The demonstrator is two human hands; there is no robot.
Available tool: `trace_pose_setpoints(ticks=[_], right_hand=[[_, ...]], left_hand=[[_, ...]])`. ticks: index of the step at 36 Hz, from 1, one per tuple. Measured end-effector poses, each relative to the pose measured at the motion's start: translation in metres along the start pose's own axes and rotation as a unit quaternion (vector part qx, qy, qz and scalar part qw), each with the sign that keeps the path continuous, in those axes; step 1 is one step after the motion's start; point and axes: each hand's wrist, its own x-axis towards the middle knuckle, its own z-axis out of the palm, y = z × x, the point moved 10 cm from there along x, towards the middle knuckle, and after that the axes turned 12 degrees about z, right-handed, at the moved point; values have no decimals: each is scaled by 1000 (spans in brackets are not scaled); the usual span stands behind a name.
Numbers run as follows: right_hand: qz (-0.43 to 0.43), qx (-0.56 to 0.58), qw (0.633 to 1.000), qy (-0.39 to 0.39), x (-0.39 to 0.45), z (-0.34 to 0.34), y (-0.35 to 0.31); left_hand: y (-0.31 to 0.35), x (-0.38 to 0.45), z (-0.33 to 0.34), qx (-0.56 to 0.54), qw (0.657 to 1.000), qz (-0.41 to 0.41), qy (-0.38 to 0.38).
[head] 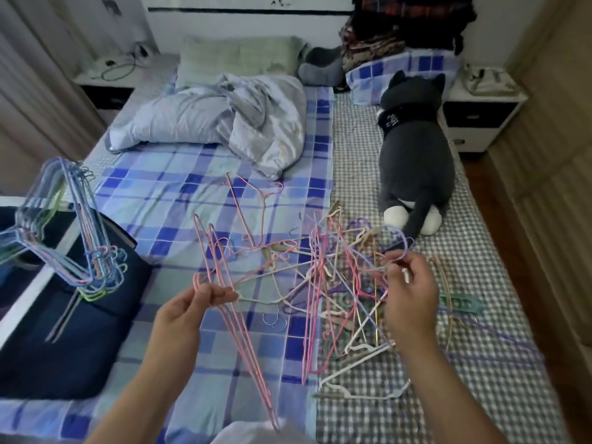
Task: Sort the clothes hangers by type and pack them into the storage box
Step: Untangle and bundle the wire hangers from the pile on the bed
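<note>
Meanwhile left hand (pixel 187 310) grips pink hangers (pixel 224 283), right hand (pixel 408 293) pinches a purple hanger (pixel 404 243); no writing legible.

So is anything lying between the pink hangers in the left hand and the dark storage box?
Nothing visible does. The left hand holds the pink hangers over bare plaid sheet, and the storage box sits just to its left. Pastel hangers already stand inside it.
</note>
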Motion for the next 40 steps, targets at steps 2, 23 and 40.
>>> trace_pose_setpoints(ticks=[2,23,40], right_hand=[[-28,41,999,2,-5,-3,-13],[281,-185,918,-210,9,79,121],[-14,-233,891,-388,-103,195,29]], left_hand=[[0,0,-1,-11,1000,-6,13],[-36,-13,-9,-34,995,-75,54],[-23,-1,42,-62,993,-101,-11]])
